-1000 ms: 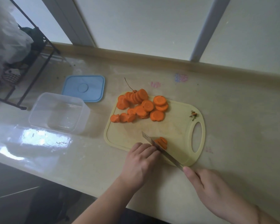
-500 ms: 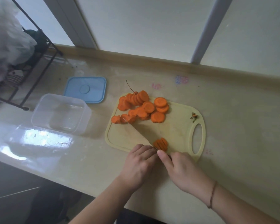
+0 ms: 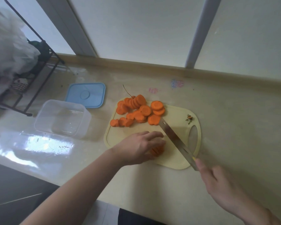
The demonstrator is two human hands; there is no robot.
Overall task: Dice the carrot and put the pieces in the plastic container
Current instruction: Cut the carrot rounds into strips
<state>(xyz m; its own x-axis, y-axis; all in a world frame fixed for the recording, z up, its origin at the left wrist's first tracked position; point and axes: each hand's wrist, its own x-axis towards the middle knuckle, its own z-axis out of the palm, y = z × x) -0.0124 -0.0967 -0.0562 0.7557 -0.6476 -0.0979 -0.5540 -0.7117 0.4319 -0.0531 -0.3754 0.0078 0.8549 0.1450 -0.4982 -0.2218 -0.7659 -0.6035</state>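
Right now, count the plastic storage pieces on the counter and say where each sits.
2: the clear plastic container stands open left of the cutting board; its blue lid lies flat just behind it. Neither holds carrot yet.

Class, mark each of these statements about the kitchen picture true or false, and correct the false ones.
1. The plastic container holds carrot pieces. False: none are visible in it.
2. The blue lid lies on the counter behind the container. True.
3. The right hand holds the knife. True.
4. The carrot slices are piled on the counter. False: they lie on the cutting board.
5. The left hand rests on the lid. False: it covers a carrot piece on the board.
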